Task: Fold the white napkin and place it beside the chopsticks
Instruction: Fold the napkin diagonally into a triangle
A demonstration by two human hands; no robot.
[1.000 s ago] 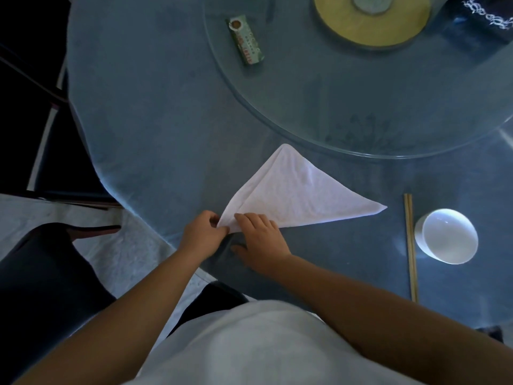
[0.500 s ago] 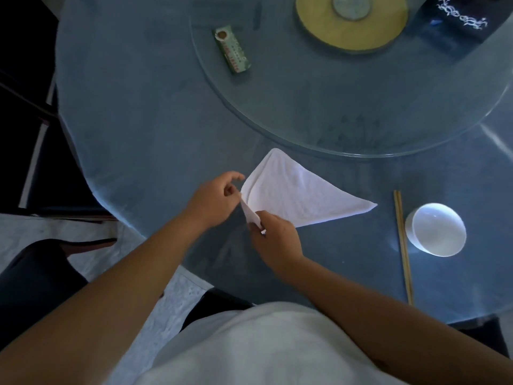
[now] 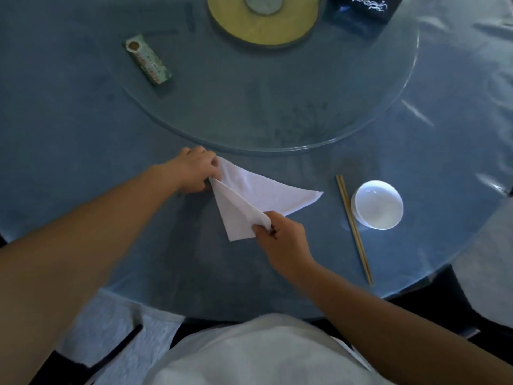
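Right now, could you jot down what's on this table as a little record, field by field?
napkin: white napkin, folded into a triangle, one flap lifted
left hand: left hand pinches the napkin's far left corner
right hand: right hand pinches the near corner of the lifted flap
chopsticks: chopsticks lie as a pair right of the napkin, apart from it
bowl: white bowl, upright, just right of the chopsticks
turntable: glass turntable carrying a green packet
task state: folding under way, napkin not yet placed
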